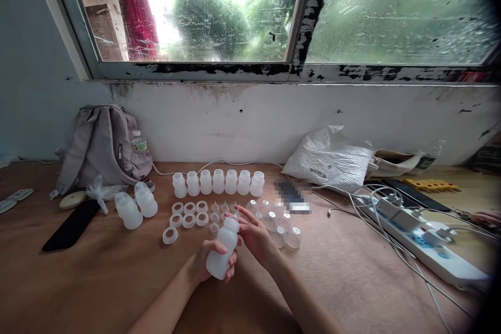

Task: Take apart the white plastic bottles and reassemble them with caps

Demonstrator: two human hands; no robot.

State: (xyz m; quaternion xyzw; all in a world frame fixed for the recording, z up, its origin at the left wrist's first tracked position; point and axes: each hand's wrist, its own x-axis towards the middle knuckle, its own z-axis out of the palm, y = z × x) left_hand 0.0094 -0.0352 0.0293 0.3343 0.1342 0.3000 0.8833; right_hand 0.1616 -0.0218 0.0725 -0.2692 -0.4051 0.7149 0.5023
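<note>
Bottle (pixel 223 248) is hovering tilted above the bench (pixel 117 282), the left hand (pixel 209 261) gripping its base while the right hand (pixel 254 235) is pinching something small at its neck.

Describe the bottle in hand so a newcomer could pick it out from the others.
Start at the row of seven white plastic bottles standing near the wall under the window, then come toward the camera past the rings. The held bottle is tilted above the table, left hand gripping its base, right hand at its neck. It alone is off the table.
</note>
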